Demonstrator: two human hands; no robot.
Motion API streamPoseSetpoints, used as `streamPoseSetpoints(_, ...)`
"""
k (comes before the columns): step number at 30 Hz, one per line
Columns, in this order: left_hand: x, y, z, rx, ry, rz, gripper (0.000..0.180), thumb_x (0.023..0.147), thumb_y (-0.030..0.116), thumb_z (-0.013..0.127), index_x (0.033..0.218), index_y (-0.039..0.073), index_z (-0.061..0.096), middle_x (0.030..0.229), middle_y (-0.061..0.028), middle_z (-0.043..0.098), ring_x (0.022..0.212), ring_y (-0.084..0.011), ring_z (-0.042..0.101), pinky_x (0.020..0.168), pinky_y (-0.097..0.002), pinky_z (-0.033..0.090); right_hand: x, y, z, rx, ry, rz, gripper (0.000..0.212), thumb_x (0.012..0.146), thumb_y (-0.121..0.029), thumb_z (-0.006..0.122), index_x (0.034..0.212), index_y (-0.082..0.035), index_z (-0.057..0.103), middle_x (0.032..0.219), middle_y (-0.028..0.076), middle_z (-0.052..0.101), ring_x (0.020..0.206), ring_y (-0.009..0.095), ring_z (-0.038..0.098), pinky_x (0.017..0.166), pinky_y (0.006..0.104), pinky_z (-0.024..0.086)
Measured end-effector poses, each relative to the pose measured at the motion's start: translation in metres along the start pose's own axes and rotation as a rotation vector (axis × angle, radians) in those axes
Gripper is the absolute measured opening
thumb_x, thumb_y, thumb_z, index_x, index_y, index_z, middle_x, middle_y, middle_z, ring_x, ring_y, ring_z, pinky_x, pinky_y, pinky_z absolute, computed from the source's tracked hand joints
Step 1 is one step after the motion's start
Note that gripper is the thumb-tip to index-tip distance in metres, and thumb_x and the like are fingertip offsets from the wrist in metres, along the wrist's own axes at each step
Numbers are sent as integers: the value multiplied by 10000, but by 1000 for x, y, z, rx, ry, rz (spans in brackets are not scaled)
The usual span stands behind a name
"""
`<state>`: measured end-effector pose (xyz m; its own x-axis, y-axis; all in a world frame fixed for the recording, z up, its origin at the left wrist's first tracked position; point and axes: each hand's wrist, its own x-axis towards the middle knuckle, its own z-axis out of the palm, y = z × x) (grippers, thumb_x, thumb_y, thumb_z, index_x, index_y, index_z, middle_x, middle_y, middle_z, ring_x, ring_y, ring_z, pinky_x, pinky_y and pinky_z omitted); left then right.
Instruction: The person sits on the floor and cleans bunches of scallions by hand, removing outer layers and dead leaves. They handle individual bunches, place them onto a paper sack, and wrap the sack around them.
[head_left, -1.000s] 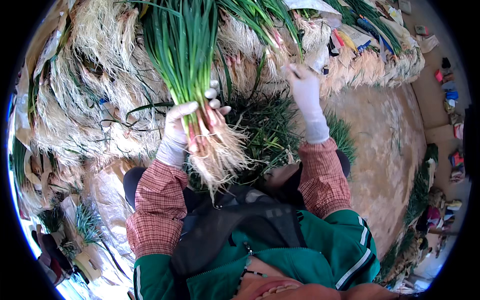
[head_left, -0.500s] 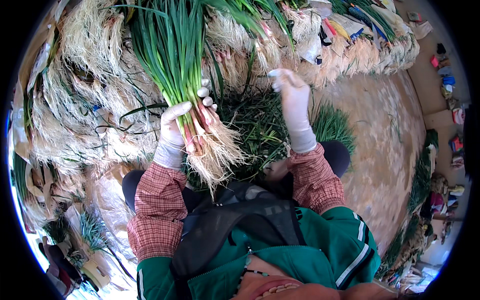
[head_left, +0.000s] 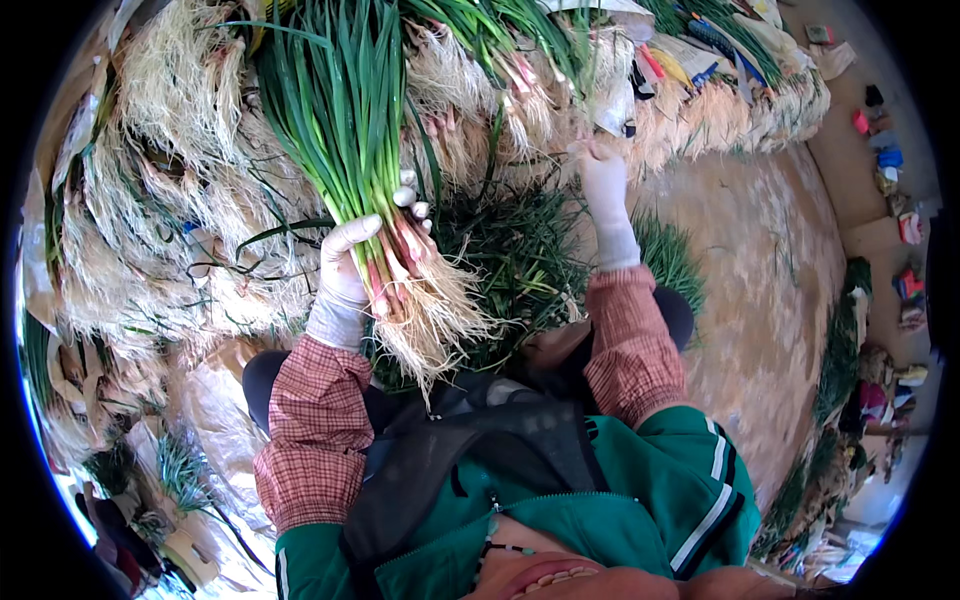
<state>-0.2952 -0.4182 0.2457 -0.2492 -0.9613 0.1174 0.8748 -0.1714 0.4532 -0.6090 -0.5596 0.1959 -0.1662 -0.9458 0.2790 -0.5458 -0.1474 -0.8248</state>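
My left hand [head_left: 345, 262], in a whitish glove, is closed around a bunch of green garlic [head_left: 345, 165]. The long leaves point away from me and the pale stringy roots [head_left: 430, 310] hang towards my lap. Its thumb lies across the front of the reddish stems, while the fingertips show at their right side. Farther right, my gloved right hand [head_left: 603, 175] has its fingers curled at the edge of the heap. Blurred thin strands and greenery show just beyond those fingers; what they hold, if anything, I cannot make out.
A heap of rooted green garlic [head_left: 190, 110] spans the far side and left. Cut green leaves [head_left: 510, 250] cover the ground between my knees, beside a tuft of leaves [head_left: 665, 255]. Brown floor [head_left: 750, 300] stretches right. Scattered colourful items [head_left: 890, 160] line the far right edge.
My right hand has moved away from me and slightly right, to the heap's edge, and its fingers have curled in. My left hand keeps the bunch in nearly the same place.
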Motion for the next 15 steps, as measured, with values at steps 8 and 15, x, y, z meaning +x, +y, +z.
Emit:
streamPoseSetpoints(8, 1, -7, -6, 157, 36, -36, 598, 729, 178, 631, 1259, -45, 466, 1031, -159, 617, 931, -322, 614, 933, -468, 475, -113, -128, 38, -123, -639, -389, 284, 933, -290, 510, 922, -46, 656, 759, 132, 628, 617, 199, 591, 602, 343, 489)
streamPoseSetpoints(15, -5, -9, -6, 70, 96, -52, 596, 724, 116, 634, 1270, -35, 448, 1035, -126, 594, 1006, -309, 576, 956, -441, 453, -81, -137, 87, 700, -479, 264, 360, 967, -306, 495, 1053, 27, 603, 767, 74, 608, 656, 137, 579, 619, 281, 498)
